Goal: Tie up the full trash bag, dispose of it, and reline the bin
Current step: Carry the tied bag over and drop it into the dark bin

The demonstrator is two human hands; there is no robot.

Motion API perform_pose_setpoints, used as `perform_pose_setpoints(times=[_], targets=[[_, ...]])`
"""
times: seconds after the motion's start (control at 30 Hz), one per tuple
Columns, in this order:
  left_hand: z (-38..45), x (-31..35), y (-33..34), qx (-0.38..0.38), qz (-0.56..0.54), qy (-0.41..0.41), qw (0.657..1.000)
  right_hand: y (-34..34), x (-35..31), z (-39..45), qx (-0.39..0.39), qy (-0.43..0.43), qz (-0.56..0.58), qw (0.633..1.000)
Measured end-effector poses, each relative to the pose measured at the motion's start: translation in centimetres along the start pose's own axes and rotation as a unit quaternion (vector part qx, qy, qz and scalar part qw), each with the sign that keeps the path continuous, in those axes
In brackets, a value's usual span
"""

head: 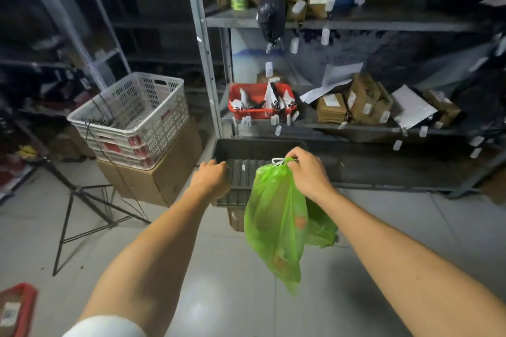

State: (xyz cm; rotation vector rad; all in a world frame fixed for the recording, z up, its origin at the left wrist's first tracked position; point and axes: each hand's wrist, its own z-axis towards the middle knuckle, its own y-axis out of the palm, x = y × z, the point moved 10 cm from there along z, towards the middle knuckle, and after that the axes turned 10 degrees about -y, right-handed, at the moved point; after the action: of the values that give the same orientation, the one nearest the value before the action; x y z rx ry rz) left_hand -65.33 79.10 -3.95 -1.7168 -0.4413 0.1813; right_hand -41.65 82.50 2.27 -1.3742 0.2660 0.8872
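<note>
A translucent green trash bag (276,227) hangs in the air over the floor, its top gathered with a white drawstring. My right hand (309,172) is shut on that gathered top and holds the bag up. Behind the bag stands a dark ribbed bin (246,150), tilted so that I look into its open mouth. My left hand (212,178) is closed over the bin's near left rim. Part of the bin's front wall is hidden behind the bag.
A white perforated crate (131,117) sits on a cardboard box (161,178) to the left. A black tripod stand (87,205) spreads over the tiled floor. Metal shelving (356,24) with a red basket (261,101) and parcels fills the right. A red tray (16,306) lies bottom left.
</note>
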Motion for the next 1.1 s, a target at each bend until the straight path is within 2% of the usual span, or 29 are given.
perform_pose_setpoints(times=[0.27,0.37,0.6,0.73,0.9,1.1], targets=[[11.1,0.3,-1.0,-0.026,0.018,-0.021,0.999,3.1,0.3,14.1,0.013,-0.032,0.053,0.998],[15.8,0.0,-1.4,-0.036,0.021,-0.032,0.999,5.4,1.2,20.0,0.013,-0.047,0.105,0.993],[25.6,-1.2,-3.7,-0.044,0.011,-0.086,0.995,11.9,3.2,31.9,-0.092,-0.061,0.107,0.988],[29.6,-2.0,-3.2,-0.056,-0.004,-0.106,0.993,16.1,4.5,36.5,-0.108,-0.046,0.123,0.985],[34.1,-3.9,-1.6,-0.077,-0.008,-0.112,0.991,22.3,6.5,39.9,-0.176,-0.030,0.063,0.982],[39.7,-8.5,2.2,-0.126,-0.035,-0.134,0.982,27.4,9.3,43.4,-0.211,-0.054,-0.110,0.970]])
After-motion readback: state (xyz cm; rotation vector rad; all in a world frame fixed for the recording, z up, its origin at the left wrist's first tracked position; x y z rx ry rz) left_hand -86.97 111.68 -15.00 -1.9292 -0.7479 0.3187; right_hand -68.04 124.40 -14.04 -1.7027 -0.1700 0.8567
